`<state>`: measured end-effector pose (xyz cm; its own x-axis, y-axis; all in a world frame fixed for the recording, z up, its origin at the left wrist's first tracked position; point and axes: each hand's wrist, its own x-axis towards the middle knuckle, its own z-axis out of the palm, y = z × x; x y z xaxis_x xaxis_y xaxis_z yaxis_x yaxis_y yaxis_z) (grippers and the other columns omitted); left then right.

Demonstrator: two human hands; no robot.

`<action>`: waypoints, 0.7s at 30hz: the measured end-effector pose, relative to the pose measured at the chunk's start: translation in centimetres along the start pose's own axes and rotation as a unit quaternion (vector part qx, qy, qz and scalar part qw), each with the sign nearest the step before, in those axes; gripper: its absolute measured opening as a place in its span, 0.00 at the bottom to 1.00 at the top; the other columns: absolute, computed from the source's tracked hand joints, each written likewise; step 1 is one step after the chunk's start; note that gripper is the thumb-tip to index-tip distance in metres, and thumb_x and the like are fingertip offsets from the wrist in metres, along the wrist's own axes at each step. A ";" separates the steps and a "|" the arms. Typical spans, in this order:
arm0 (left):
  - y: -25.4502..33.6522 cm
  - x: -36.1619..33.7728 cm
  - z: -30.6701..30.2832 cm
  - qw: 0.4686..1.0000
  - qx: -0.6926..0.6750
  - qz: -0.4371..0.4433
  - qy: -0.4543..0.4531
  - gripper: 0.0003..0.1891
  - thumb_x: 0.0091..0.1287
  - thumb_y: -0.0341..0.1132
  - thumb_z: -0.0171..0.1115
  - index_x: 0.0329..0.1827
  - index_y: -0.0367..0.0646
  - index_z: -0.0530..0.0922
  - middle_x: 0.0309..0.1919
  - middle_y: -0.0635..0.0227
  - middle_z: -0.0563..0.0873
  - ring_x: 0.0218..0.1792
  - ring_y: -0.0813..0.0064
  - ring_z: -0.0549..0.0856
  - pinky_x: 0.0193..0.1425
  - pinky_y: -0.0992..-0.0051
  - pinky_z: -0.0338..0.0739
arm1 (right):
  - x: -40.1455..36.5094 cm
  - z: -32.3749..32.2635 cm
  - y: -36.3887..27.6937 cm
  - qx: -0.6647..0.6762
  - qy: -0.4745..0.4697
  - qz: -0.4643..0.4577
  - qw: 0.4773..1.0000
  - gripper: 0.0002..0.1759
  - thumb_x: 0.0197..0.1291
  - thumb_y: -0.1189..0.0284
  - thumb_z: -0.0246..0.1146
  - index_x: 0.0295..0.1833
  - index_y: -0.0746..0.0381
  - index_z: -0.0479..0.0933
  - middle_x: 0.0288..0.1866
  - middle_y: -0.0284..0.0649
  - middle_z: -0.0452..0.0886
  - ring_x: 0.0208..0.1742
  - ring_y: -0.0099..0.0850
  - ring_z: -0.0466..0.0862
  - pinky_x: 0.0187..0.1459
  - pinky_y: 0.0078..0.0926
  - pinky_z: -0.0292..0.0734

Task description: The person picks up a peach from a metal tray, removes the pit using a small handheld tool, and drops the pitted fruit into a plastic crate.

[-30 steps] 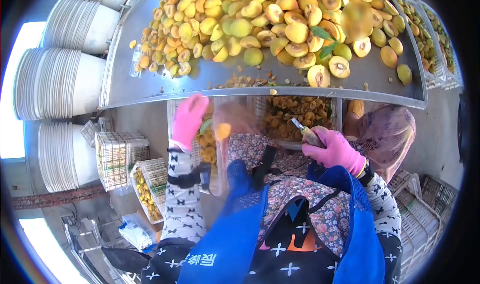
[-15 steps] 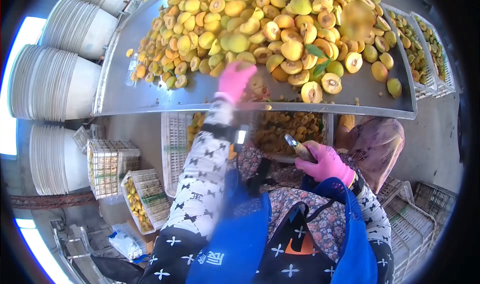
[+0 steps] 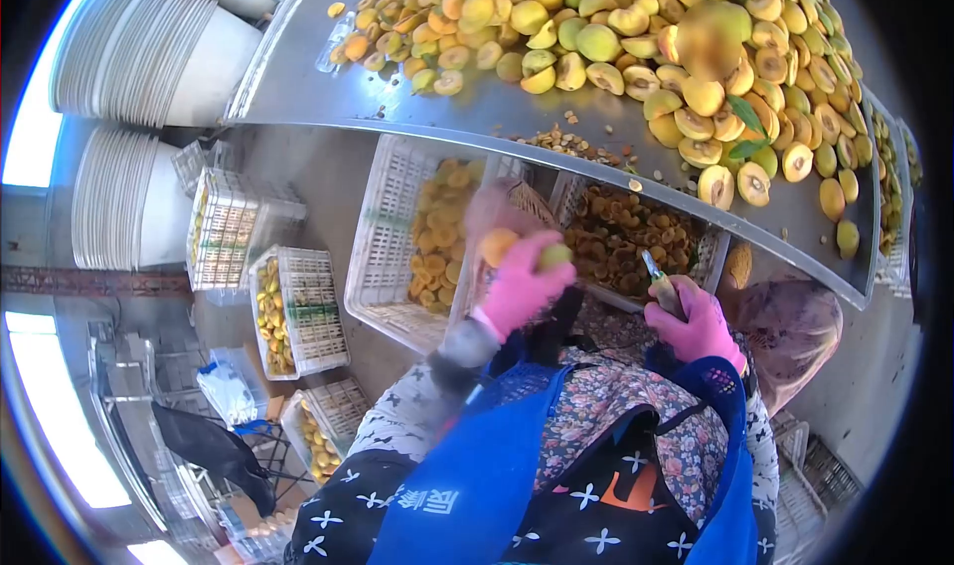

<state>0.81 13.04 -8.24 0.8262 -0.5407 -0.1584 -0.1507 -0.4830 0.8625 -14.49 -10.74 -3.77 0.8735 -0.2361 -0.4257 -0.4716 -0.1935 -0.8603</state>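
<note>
My left hand (image 3: 524,282), in a pink glove, is closed around fruit above the crates; an orange piece (image 3: 498,248) shows at its left side and a greenish one (image 3: 554,257) at its right. My right hand (image 3: 696,323), also gloved in pink, grips a small knife (image 3: 664,285), blade pointing up and left. Beyond both hands a heap of halved yellow fruit (image 3: 596,41) covers much of the metal table (image 3: 447,118). Below its edge, one white crate (image 3: 373,237) holds yellow halves, and another crate (image 3: 711,259) holds darker pieces.
Stacked white tubs (image 3: 124,197) stand at the left. Fruit-filled crates (image 3: 316,312) rest on the floor nearby. The table's front edge (image 3: 616,175) runs across above my knees. More crates stand at the right, beside and below the table.
My left hand has come back from the heap to above the crates, now with fruit in it. My right hand still holds the knife. The view has shifted, showing more of the left crate.
</note>
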 end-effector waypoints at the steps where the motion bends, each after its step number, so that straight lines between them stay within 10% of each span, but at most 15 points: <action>1: 0.3 0.6 -1.6 0.983 -0.123 -0.128 0.050 0.25 0.63 0.39 0.72 0.61 0.40 0.78 0.54 0.59 0.83 0.54 0.67 0.82 0.60 0.70 0.76 | -0.1 0.0 0.2 0.005 0.004 0.006 1.000 0.20 0.58 0.65 0.70 0.52 0.65 0.79 0.36 0.47 0.84 0.39 0.37 0.85 0.45 0.33 0.78; 3: 0.9 1.8 -4.8 0.968 -0.124 -0.031 0.217 0.24 0.69 0.42 0.66 0.64 0.41 0.75 0.53 0.61 0.82 0.51 0.66 0.84 0.53 0.71 0.80 | -0.2 0.1 1.1 0.011 0.020 -0.012 1.000 0.20 0.58 0.65 0.70 0.52 0.66 0.79 0.36 0.47 0.84 0.40 0.37 0.86 0.46 0.33 0.78; 6: 2.9 2.8 -8.7 0.793 -0.591 -0.068 0.131 0.25 0.73 0.47 0.58 0.68 0.42 0.73 0.53 0.60 0.83 0.46 0.63 0.85 0.47 0.70 0.81 | -0.3 0.1 0.4 -0.001 0.020 -0.012 1.000 0.22 0.58 0.65 0.70 0.54 0.65 0.78 0.38 0.48 0.85 0.41 0.36 0.86 0.46 0.33 0.79; 9: 3.9 4.0 -7.6 0.815 -0.577 -0.050 -0.010 0.27 0.74 0.50 0.53 0.70 0.43 0.71 0.55 0.56 0.83 0.42 0.60 0.86 0.44 0.69 0.80 | -1.3 0.1 -4.2 -0.013 -0.010 0.012 1.000 0.24 0.58 0.65 0.71 0.58 0.65 0.78 0.40 0.50 0.86 0.41 0.40 0.88 0.45 0.34 0.80; 12: 6.8 5.1 -3.6 0.766 -0.615 -0.084 -0.165 0.28 0.73 0.51 0.53 0.70 0.42 0.71 0.56 0.54 0.83 0.41 0.59 0.86 0.42 0.68 0.79 | -1.1 0.8 -4.3 -0.055 0.096 -0.170 0.979 0.24 0.59 0.64 0.71 0.57 0.65 0.77 0.42 0.51 0.86 0.41 0.46 0.87 0.43 0.36 0.81; 15: 9.8 5.8 -0.4 0.798 -0.562 -0.071 -0.205 0.28 0.73 0.51 0.53 0.67 0.39 0.73 0.54 0.54 0.84 0.43 0.60 0.86 0.43 0.66 0.79 | 0.2 0.3 -4.1 -0.130 0.173 -0.313 0.925 0.22 0.60 0.64 0.70 0.56 0.62 0.76 0.41 0.49 0.85 0.40 0.49 0.86 0.40 0.40 0.81; 21: 12.5 6.3 2.5 0.800 -0.542 -0.042 -0.254 0.25 0.75 0.49 0.52 0.65 0.39 0.74 0.52 0.56 0.84 0.48 0.65 0.85 0.46 0.68 0.80 | 0.3 -0.9 -4.1 -0.274 0.268 -0.316 0.868 0.20 0.60 0.65 0.69 0.54 0.59 0.74 0.35 0.43 0.81 0.34 0.44 0.84 0.35 0.41 0.79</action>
<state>2.79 1.87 0.29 0.4396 -0.8809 -0.1753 0.6810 0.1996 0.7046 -12.41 -10.87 -0.10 0.8663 -0.2990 0.4001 -0.0346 -0.8351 -0.5490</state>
